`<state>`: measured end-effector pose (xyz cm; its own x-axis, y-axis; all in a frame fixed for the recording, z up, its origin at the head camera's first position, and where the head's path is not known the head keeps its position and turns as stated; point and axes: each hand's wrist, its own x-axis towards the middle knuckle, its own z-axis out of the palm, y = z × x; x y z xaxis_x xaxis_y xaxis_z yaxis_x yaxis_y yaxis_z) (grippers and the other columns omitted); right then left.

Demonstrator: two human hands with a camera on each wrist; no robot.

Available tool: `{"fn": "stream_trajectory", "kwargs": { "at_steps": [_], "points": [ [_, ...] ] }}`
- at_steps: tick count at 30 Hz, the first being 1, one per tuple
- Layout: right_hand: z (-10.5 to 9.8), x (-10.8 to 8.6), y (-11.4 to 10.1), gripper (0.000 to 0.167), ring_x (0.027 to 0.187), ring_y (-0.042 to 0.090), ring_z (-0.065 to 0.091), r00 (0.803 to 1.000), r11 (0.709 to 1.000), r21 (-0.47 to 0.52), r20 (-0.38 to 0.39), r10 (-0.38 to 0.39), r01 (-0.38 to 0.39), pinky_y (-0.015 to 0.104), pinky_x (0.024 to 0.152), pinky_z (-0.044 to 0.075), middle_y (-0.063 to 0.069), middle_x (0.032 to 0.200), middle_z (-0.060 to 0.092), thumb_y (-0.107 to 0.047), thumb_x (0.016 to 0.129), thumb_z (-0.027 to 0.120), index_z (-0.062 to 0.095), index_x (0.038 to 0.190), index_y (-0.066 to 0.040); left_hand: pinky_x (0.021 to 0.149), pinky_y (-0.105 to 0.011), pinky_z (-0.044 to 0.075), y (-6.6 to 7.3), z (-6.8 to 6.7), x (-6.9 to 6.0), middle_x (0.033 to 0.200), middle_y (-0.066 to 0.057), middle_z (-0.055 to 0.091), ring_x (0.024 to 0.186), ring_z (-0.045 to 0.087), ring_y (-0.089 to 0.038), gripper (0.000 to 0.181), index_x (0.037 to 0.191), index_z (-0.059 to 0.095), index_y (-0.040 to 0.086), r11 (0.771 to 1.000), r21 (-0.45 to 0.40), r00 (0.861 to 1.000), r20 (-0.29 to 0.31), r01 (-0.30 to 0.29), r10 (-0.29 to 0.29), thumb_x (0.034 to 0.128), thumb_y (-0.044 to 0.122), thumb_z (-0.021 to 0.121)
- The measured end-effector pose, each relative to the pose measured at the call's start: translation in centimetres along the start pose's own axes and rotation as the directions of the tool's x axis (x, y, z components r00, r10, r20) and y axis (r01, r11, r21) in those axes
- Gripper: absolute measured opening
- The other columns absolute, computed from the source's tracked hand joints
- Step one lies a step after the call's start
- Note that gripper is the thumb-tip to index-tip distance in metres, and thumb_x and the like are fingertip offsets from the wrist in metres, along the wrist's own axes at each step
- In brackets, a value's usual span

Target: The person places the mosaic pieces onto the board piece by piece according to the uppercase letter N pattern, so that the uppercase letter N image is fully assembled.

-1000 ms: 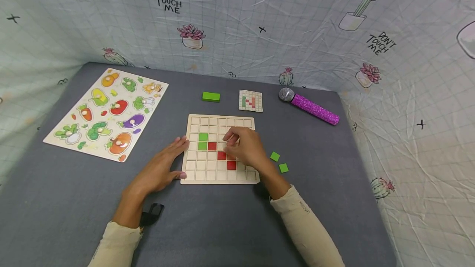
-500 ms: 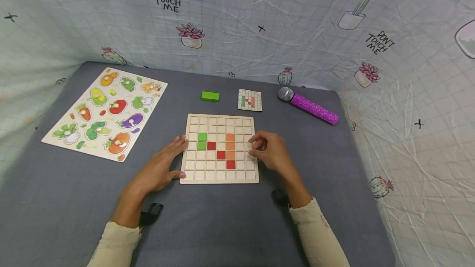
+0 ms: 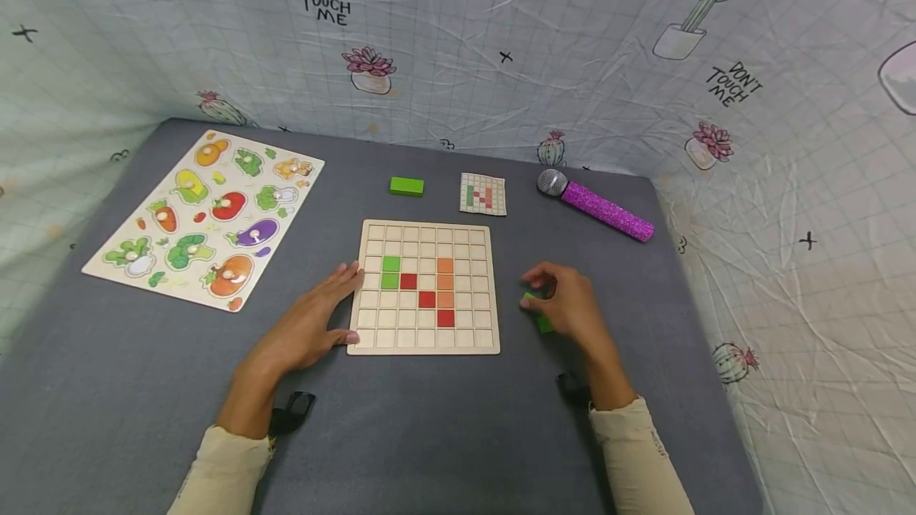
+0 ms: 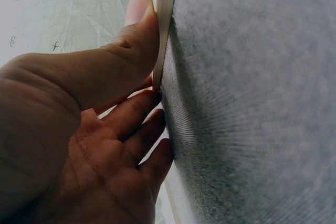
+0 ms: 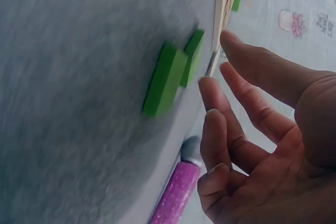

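A wooden grid board (image 3: 386, 338) lies in the middle of the table, with green, red and orange square tiles set in some of its cells. My left hand (image 3: 304, 328) rests against the board's left edge, thumb and fingertips touching it; the left wrist view shows the thumb (image 4: 137, 11) on the rim. Right of the board, my right hand (image 3: 565, 304) hovers over two loose green tiles. In the right wrist view, the nearer green tile (image 5: 165, 80) and the farther green tile (image 5: 193, 59) lie apart from the fingers, and nothing is between thumb and fingertips.
Behind the board are a green block (image 3: 406, 187) and a small printed grid card (image 3: 483, 194). A purple glitter microphone (image 3: 607, 211) lies at the back right. At the left is a vegetable puzzle board (image 3: 215, 230). A printed curtain (image 3: 444, 102) closes off the back.
My right hand has moved from over the board rightward to the loose green tiles, uncovering orange tiles in the grid. The left hand stays at the board's edge.
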<state>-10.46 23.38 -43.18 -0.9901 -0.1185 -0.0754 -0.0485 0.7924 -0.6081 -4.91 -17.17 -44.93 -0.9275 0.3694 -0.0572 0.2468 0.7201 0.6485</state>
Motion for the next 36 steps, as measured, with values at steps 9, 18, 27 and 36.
{"fn": "stream_trajectory", "kwargs": {
  "at_steps": [9, 18, 27, 36],
  "points": [
    [-0.2, 0.1, 0.3, 0.026, 0.093, 0.027, 0.068, 0.997, 0.992, -0.108, 0.037, 0.065, -0.061, 0.041, 0.082, 0.051, 0.007, 0.096, 0.077, -0.014, 0.082, 0.093, 0.081, 0.105, -0.012, 0.127, -0.065, 0.026, 0.0, 0.0, 0.1, 0.174, -0.021, 0.030, 0.162, 0.025, -0.045, 0.095, 0.162, 0.038, -0.002, 1.000, 0.000, 1.000, 0.001, -0.007, 0.007, 0.0824, 0.006, 0.089],
    [0.3, 0.2, -0.1, 0.023, 0.084, 0.023, 0.063, 0.997, 0.990, -0.127, 0.029, 0.073, -0.069, 0.035, 0.075, 0.045, 0.004, 0.089, 0.072, -0.017, 0.080, 0.094, 0.079, 0.097, -0.014, 0.126, -0.066, 0.027, -0.1, 0.1, 0.1, 0.174, -0.021, 0.030, 0.162, 0.025, -0.046, 0.096, 0.162, 0.038, -0.003, 1.000, 0.003, 1.000, -0.003, -0.014, 0.014, 0.0813, 0.005, 0.089],
    [0.8, 0.1, -1.4, 0.016, 0.074, 0.017, 0.059, 1.000, 0.997, -0.079, 0.008, -0.008, 0.009, 0.032, 0.069, 0.043, -0.002, 0.076, 0.068, -0.017, 0.082, 0.093, 0.079, 0.088, -0.018, 0.126, -0.065, 0.027, -0.1, 0.1, 0.1, 0.173, -0.021, 0.031, 0.161, 0.026, -0.046, 0.096, 0.162, 0.039, -0.002, 1.000, 0.006, 1.000, -0.006, -0.020, 0.020, 0.0812, 0.006, 0.090],
    [1.5, 0.2, -3.7, 0.013, 0.073, 0.017, 0.058, 0.999, 0.999, -0.009, -0.001, -0.042, 0.042, 0.033, 0.068, 0.042, -0.001, 0.077, 0.070, -0.018, 0.086, 0.090, 0.078, 0.091, -0.017, 0.127, -0.065, 0.027, -0.2, 0.1, 0.0, 0.174, -0.021, 0.030, 0.162, 0.025, -0.046, 0.095, 0.162, 0.038, -0.002, 1.000, 0.010, 1.000, 0.003, -0.012, 0.012, 0.0831, 0.007, 0.089]
  ]
}}
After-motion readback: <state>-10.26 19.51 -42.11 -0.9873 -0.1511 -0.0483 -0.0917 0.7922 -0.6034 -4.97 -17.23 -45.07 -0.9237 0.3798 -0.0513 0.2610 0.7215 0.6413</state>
